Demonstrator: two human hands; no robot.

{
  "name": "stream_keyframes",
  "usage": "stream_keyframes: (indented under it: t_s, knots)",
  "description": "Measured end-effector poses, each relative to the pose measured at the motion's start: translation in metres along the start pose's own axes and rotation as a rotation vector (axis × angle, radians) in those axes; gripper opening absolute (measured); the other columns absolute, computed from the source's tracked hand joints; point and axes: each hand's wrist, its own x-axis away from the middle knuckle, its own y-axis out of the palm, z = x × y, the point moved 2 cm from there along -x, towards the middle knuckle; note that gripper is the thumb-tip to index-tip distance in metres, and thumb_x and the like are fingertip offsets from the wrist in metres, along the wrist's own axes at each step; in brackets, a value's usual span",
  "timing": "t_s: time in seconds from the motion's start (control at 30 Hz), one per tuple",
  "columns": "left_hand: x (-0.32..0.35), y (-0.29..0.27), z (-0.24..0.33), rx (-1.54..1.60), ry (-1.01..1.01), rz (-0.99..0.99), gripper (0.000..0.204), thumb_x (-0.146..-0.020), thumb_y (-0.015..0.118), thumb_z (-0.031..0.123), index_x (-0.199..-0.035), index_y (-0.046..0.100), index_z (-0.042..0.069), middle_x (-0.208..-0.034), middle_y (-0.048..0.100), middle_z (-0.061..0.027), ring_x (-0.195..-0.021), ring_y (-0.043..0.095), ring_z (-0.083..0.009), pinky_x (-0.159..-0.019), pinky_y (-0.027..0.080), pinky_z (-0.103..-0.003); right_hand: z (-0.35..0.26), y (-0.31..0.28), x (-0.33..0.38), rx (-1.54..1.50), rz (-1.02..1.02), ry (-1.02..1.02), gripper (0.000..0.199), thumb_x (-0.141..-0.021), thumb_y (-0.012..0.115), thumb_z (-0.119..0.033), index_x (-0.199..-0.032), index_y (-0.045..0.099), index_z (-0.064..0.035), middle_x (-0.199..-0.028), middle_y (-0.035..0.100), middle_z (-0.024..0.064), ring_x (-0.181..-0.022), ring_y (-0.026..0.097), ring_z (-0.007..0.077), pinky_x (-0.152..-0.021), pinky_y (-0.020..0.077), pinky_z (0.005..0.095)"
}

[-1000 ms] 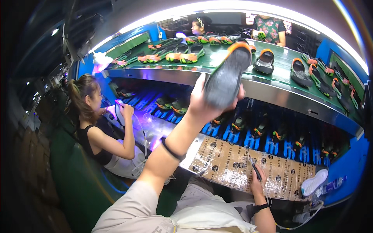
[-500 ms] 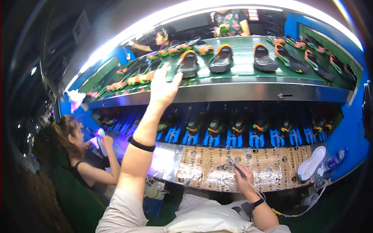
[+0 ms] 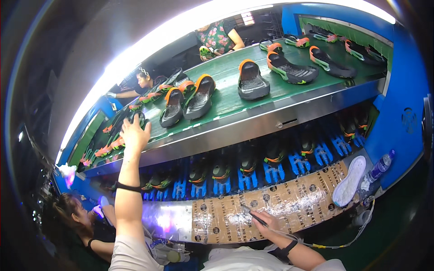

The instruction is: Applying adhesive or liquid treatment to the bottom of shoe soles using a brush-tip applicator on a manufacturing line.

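My left hand (image 3: 135, 137) is stretched out over the near edge of the green conveyor belt (image 3: 217, 101), its fingers spread. A black shoe sole (image 3: 139, 118) lies right at its fingertips; whether they touch it I cannot tell. To the right of that hand stand a sole (image 3: 172, 108) with an orange heel rim and another black sole (image 3: 200, 100). My right hand (image 3: 269, 223) is closed round a slim dark pen-like tool (image 3: 257, 218) with a thin pale tube trailing from it. Its tip points over the cardboard sheet (image 3: 296, 203) on the bench.
Below the belt, dark shoes (image 3: 221, 171) sit on a row of blue holders (image 3: 247, 180). A white sole (image 3: 349, 183) and a plastic bottle (image 3: 381, 166) are at the bench's right end. One co-worker (image 3: 74, 214) sits at my left; two more work beyond the belt.
My view has tilted and swung right. My left hand has come to a sole farther left along the belt, fingers still spread. My right hand still holds the pen-like tool.
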Motion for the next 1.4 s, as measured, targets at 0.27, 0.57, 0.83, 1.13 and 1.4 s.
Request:
stream_keyframes:
  t_s: [0.27, 0.57, 0.83, 1.13, 1.4]
  knots:
    - [-0.017, 0.056, -0.115, -0.077, 0.017, -0.182, 0.033, -0.083, 0.072, 0.034, -0.096, 0.082, 0.005, -0.093, 0.077, -0.0213, -0.095, 0.075, -0.0378, -0.093, 0.058, -0.047, -0.007, 0.006, 0.000, -0.026, 0.019, -0.010, 0.031, -0.093, 0.074, -0.011, -0.124, 0.076, -0.0077, -0.094, 0.072, 0.0115, -0.077, 0.069, 0.0222, -0.069, 0.0535, 0.0322]
    - [-0.024, 0.123, -0.253, -0.120, -0.023, -0.189, 0.032, -0.089, 0.071, 0.036, -0.095, 0.077, 0.005, -0.102, 0.076, -0.0212, -0.097, 0.073, -0.0414, -0.088, 0.057, -0.052, -0.006, 0.011, 0.005, 0.034, 0.066, -0.125, 0.029, -0.093, 0.076, -0.011, -0.122, 0.076, -0.0063, -0.109, 0.076, 0.0136, -0.094, 0.074, 0.0265, -0.082, 0.0571, 0.0343]
    - [-0.015, -0.001, -0.164, 0.057, 0.171, -0.299, 0.022, -0.073, 0.078, 0.022, -0.080, 0.077, 0.001, -0.080, 0.073, -0.0217, -0.083, 0.075, -0.0399, -0.080, 0.059, -0.050, 0.009, 0.011, 0.004, 0.122, 0.082, -0.087, 0.032, -0.096, 0.073, -0.015, -0.127, 0.074, -0.0108, -0.115, 0.075, 0.0121, -0.102, 0.073, 0.0298, -0.088, 0.0568, 0.0365]
    - [0.011, 0.081, -0.237, 0.378, -0.074, -0.180, 0.058, -0.100, 0.061, 0.041, -0.125, 0.067, -0.011, -0.116, 0.069, -0.0373, -0.118, 0.065, -0.0494, -0.104, 0.049, -0.051, -0.004, 0.025, 0.008, 0.093, 0.040, -0.178, 0.031, -0.095, 0.076, -0.013, -0.125, 0.074, -0.0085, -0.103, 0.073, 0.0132, -0.091, 0.072, 0.0289, -0.079, 0.0563, 0.0362]
    - [0.130, 0.037, -0.132, 1.370, -0.389, 0.034, 0.042, -0.089, 0.082, 0.030, -0.105, 0.073, -0.008, -0.100, 0.077, -0.0114, -0.086, 0.069, -0.0169, -0.078, 0.055, -0.033, -0.015, 0.016, 0.005, 0.056, 0.082, -0.050, 0.020, -0.087, 0.076, -0.002, -0.107, 0.078, -0.0013, -0.099, 0.076, 0.0116, -0.089, 0.073, 0.0184, -0.079, 0.0567, 0.0312]
